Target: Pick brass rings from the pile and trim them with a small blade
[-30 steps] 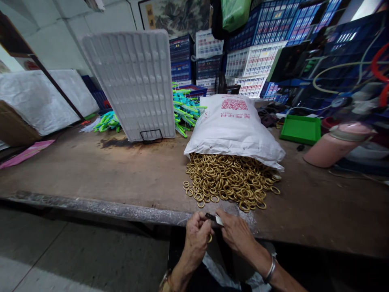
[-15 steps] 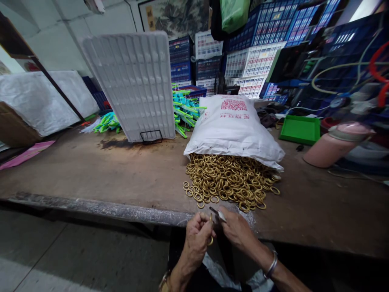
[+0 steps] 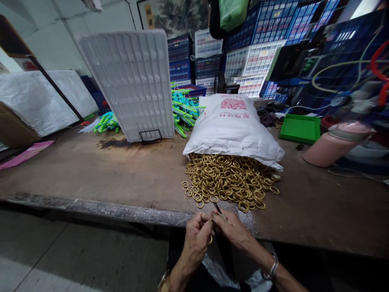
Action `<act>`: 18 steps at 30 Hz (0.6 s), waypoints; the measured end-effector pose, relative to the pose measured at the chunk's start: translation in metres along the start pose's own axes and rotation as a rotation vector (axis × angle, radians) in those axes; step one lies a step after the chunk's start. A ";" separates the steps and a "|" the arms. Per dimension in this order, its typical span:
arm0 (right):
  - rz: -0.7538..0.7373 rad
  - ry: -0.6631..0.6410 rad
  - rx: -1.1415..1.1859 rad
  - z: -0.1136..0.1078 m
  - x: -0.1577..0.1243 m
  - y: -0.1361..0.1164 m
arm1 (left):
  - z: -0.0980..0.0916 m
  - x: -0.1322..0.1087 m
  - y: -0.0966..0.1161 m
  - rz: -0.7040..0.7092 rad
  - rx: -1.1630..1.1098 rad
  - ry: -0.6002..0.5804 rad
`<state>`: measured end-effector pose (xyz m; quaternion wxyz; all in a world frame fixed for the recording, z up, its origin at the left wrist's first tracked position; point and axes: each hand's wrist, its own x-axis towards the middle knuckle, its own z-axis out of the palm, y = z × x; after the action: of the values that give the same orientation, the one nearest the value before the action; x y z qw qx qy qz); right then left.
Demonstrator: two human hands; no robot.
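Note:
My left hand (image 3: 197, 237) and my right hand (image 3: 231, 230) meet at the near edge of the brown worktable (image 3: 106, 174). The left hand's fingers are curled round a brass ring (image 3: 210, 239). Pinched in the right hand is a thin dark tool (image 3: 217, 209) whose tip points up towards the ring pile. Just beyond the hands lies a heap of brass rings (image 3: 229, 180), spilling from a white sack (image 3: 232, 125) that lies on its side.
A white moulded tray (image 3: 133, 81) leans upright at the back. Green and blue plastic pieces (image 3: 185, 109) lie behind it. A green tray (image 3: 300, 129) and a pink jug (image 3: 337, 144) sit at the right. Stacked blue and white crates (image 3: 243, 48) fill the rear.
The dark tool in my right hand has swung from lying flat to pointing upward, and my two hands have drawn closer together. The white tab seen earlier no longer shows.

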<state>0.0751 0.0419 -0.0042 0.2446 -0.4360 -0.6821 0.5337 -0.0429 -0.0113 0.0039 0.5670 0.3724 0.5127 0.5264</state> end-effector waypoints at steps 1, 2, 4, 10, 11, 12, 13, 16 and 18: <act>0.008 -0.004 0.009 0.000 0.001 0.000 | 0.000 0.000 -0.001 0.010 0.011 0.000; 0.016 -0.010 0.016 0.000 0.001 0.001 | 0.000 0.000 -0.001 0.015 0.019 0.000; 0.025 -0.014 0.021 -0.001 0.002 0.002 | 0.000 0.000 -0.002 0.017 0.027 0.004; 0.048 0.022 -0.026 -0.001 0.001 0.001 | -0.001 0.002 -0.007 -0.027 0.008 -0.017; 0.052 0.028 -0.029 -0.001 0.001 0.001 | -0.001 0.003 -0.008 -0.044 -0.007 -0.029; 0.052 0.029 -0.030 -0.001 0.001 0.000 | -0.002 0.004 -0.009 -0.060 -0.022 -0.042; 0.050 0.028 -0.030 0.000 0.001 0.000 | -0.002 0.004 -0.009 -0.070 -0.035 -0.055; 0.042 0.023 -0.024 0.000 0.002 0.000 | -0.002 0.004 -0.009 -0.089 -0.069 -0.078; 0.052 0.010 -0.022 0.000 0.003 0.001 | -0.001 0.004 -0.006 -0.094 -0.087 -0.078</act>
<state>0.0742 0.0449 -0.0060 0.2292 -0.4587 -0.6751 0.5304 -0.0431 -0.0090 -0.0032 0.6265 0.3431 0.4837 0.5058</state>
